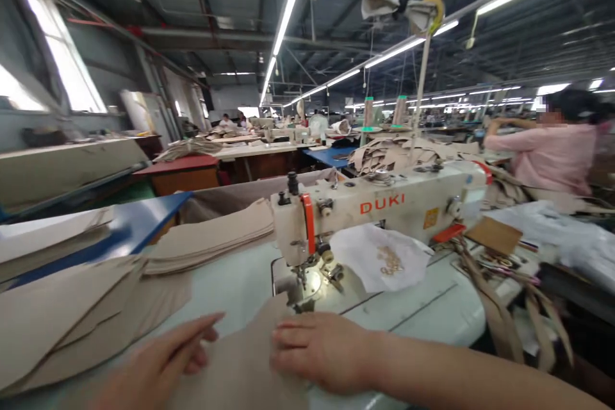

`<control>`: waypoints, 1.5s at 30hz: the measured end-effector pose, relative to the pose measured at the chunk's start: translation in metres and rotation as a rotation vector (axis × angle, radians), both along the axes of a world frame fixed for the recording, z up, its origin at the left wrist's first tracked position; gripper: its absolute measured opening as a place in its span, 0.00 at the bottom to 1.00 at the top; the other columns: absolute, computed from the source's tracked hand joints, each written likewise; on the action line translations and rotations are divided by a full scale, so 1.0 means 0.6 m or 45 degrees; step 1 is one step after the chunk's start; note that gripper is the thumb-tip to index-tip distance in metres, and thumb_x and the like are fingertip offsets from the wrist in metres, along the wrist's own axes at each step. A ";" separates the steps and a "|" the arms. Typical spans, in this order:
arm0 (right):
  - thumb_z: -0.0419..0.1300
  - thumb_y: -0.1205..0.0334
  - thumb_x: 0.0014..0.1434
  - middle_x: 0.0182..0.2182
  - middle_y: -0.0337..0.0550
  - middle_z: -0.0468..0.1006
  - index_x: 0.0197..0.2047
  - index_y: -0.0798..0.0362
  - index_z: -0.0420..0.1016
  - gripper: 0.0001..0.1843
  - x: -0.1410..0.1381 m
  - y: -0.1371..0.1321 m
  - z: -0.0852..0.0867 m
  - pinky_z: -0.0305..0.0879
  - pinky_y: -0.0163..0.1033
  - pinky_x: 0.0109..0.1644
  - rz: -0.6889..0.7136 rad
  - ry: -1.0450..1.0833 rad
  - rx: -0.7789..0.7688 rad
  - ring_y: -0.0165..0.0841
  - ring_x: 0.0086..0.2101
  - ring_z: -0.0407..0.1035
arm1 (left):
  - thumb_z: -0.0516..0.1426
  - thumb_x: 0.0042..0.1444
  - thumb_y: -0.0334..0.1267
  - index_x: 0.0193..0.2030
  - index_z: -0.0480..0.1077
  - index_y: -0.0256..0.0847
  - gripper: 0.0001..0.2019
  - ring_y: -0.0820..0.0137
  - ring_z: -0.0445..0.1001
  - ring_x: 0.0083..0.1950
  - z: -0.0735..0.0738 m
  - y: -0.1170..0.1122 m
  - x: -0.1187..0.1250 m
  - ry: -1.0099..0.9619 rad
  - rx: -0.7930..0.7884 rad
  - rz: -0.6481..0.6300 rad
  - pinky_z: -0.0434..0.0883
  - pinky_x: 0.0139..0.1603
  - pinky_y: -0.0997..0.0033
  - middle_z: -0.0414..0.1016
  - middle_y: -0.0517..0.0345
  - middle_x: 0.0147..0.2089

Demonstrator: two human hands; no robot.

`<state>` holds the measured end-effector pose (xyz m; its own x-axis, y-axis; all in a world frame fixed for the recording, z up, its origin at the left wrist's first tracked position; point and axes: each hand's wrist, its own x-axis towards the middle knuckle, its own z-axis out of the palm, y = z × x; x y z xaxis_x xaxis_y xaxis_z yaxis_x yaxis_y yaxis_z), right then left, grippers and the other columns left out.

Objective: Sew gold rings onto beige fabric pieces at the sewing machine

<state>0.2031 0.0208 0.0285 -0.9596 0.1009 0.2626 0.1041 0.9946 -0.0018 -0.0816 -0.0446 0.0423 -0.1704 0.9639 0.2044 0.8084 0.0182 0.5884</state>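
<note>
Fabric panel (243,362) may skew at the sewing machine (341,210) under uneven pressure. Right fingers (292,338) lie flat, unclamped; left fingers' (195,331) grip cannot be told.

Sewing machine (384,205) is being carried by table (439,311), flanked left by fabric stack (216,234). Small parts (391,261) are being held on sheet (353,245), right of needle area (302,275). Cloth (245,365) in front is being overlapped by right hand (327,349); fabric pile (391,155) behind is being partly hidden.
</note>
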 end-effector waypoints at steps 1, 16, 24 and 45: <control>0.46 0.62 0.66 0.56 0.45 0.67 0.52 0.54 0.67 0.16 0.013 -0.005 0.003 0.53 0.37 0.61 -0.012 0.030 0.052 0.32 0.59 0.55 | 0.49 0.48 0.49 0.37 0.76 0.55 0.16 0.69 0.75 0.26 -0.001 0.023 0.039 -0.055 -0.027 -0.103 0.73 0.32 0.73 0.79 0.68 0.28; 0.54 0.69 0.59 0.34 0.47 0.79 0.34 0.59 0.77 0.10 0.198 0.151 0.036 0.66 0.37 0.44 -1.228 -0.049 -0.099 0.38 0.39 0.72 | 0.50 0.46 0.53 0.37 0.74 0.44 0.20 0.66 0.75 0.25 -0.039 0.094 0.123 -0.339 -0.036 -0.087 0.74 0.32 0.70 0.78 0.59 0.28; 0.58 0.60 0.61 0.39 0.45 0.75 0.39 0.59 0.73 0.10 0.171 0.166 0.039 0.67 0.46 0.46 -1.263 -0.425 -0.053 0.35 0.41 0.71 | 0.51 0.45 0.55 0.37 0.74 0.44 0.21 0.66 0.75 0.25 -0.033 0.092 0.127 -0.408 -0.118 -0.093 0.73 0.31 0.71 0.77 0.60 0.25; 0.55 0.69 0.57 0.44 0.51 0.75 0.44 0.57 0.72 0.11 0.177 0.181 0.062 0.62 0.37 0.44 -1.121 -0.392 -0.045 0.39 0.44 0.70 | 0.51 0.48 0.52 0.38 0.76 0.42 0.20 0.64 0.74 0.26 -0.020 0.075 0.126 -0.320 -0.054 -0.145 0.70 0.32 0.69 0.76 0.59 0.26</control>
